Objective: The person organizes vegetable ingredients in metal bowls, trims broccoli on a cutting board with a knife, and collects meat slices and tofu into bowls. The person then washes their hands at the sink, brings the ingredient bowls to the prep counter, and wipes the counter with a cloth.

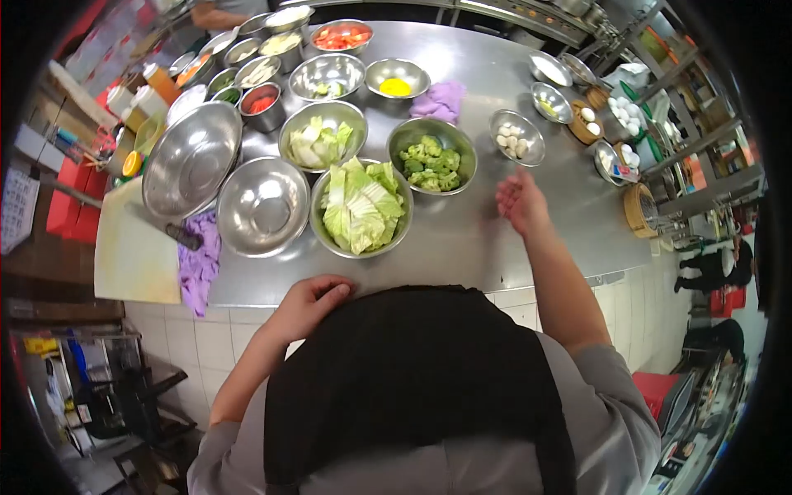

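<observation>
My right hand point(521, 200) is over the steel table just below a small steel bowl point(540, 150) of round, pale pieces point(512, 140). Its fingers are loosely bent and apart, with nothing visible in them. At the table's front edge, close to the black apron, rests my left hand point(318, 307), knuckles up and holding nothing that shows; its fingertips are partly hidden. The bowl of cut cabbage point(360, 206) stands nearest to it. Beside that are an empty steel bowl point(264, 206) and a bowl of broccoli point(431, 162).
Behind are another cabbage bowl point(322, 140), a bowl with something yellow point(396, 86), a purple cloth point(439, 101) and tomatoes point(341, 36). A cutting board point(136, 256), a large tilted bowl point(192, 157) and another purple cloth point(200, 264) lie left. Eggs point(624, 114) sit at right.
</observation>
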Demonstrator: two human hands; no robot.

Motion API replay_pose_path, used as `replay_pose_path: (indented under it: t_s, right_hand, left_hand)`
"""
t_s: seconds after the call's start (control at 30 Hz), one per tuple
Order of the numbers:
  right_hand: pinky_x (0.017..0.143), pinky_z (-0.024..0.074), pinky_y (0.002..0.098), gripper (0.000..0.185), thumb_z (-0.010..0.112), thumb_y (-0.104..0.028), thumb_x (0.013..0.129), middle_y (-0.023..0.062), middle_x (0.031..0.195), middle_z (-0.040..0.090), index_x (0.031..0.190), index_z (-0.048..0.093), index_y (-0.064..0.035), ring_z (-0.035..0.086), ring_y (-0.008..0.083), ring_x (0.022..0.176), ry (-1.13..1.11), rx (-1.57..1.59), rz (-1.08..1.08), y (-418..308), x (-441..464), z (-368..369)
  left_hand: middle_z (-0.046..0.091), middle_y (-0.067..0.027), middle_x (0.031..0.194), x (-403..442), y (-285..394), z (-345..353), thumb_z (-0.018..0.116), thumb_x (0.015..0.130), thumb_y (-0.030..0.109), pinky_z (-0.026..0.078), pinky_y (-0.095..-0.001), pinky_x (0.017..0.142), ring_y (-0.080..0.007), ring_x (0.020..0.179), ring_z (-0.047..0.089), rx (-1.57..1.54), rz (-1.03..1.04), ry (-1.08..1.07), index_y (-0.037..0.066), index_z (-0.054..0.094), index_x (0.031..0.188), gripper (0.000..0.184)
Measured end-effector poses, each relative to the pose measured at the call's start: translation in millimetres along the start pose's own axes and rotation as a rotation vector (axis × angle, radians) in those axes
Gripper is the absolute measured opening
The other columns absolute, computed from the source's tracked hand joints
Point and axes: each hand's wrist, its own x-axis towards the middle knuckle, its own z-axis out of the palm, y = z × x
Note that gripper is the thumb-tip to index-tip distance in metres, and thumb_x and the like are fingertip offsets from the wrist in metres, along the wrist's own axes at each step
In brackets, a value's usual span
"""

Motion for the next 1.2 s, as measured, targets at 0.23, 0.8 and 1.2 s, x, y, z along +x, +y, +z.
replay_pose_path:
  t_s: [0.23, 0.8, 1.2]
  right_hand:
    - [0.059, 0.0505, 0.0347, 0.041, 0.054, -0.043, 0.096, 0.0104, 0.091, 0.064, 0.109, 0.051, -0.0039, 0.063, 0.0219, 0.072, 0.109, -0.063, 0.017, -24, 67, -13]
    - [0.061, 0.0558, 0.0354, 0.016, 0.052, -0.016, 0.092, 0.0117, 0.09, 0.065, 0.099, 0.052, -0.0016, 0.071, 0.0239, 0.078, 0.117, -0.004, -0.152, 13, -43, -43]
    - [0.054, 0.0471, 0.0297, 0.024, 0.062, -0.014, 0.088, 0.0069, 0.085, 0.065, 0.107, 0.056, -0.0007, 0.063, 0.0159, 0.068, 0.01, -0.065, -0.263, -10, -55, 40]
  left_hand:
    - [0.07, -0.0072, 0.106, -12, 1, 18, 0.058, 0.1, 0.028, 0.049, -0.0275, 0.09, -0.0122, 0.1, 0.062, -0.093, -0.07, 0.071, -0.002, 0.065, 0.118, 0.036]
    - [0.068, -0.0091, 0.105, 4, -12, 8, 0.051, 0.102, 0.04, 0.051, -0.0299, 0.084, -0.0151, 0.091, 0.063, -0.313, -0.081, 0.149, 0.0, 0.061, 0.121, 0.046]
    - [0.068, -0.0072, 0.112, 20, -21, -2, 0.051, 0.103, 0.031, 0.05, -0.0277, 0.084, -0.013, 0.095, 0.063, -0.14, -0.107, -0.001, 0.003, 0.06, 0.124, 0.037]
